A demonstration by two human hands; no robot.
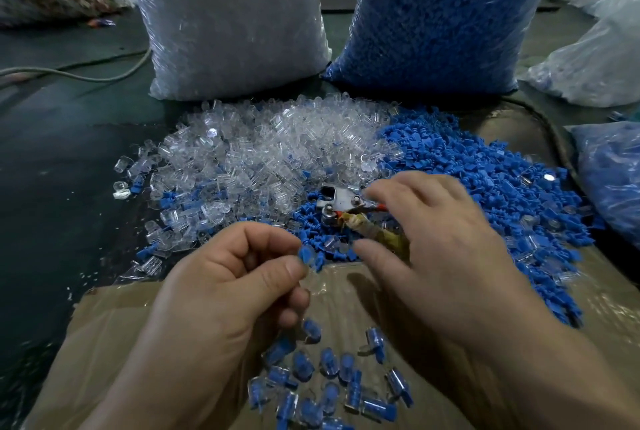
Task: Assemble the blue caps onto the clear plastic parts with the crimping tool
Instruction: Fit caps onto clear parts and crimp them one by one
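Note:
My left hand (239, 287) pinches a blue cap (309, 255) seated in a clear plastic part between thumb and forefinger, above the cardboard. The crimping tool (341, 202) lies on the parts just beyond, its metal head pointing left and its taped handles running under my right hand (443, 242). That hand lies over the handles with its fingers spread and fairly straight, forefinger above them and thumb below. A heap of clear plastic parts (263, 149) spreads at centre left, and a heap of loose blue caps (485, 180) at right. Several assembled pieces (332, 384) lie near me on the cardboard.
A flattened cardboard sheet (114, 332) covers the near floor. Two tall bags stand behind the heaps, one of clear parts (232, 21) and one of blue caps (440, 14). More bags sit at far right (609, 180). A cable (86, 74) runs across the dark floor at left.

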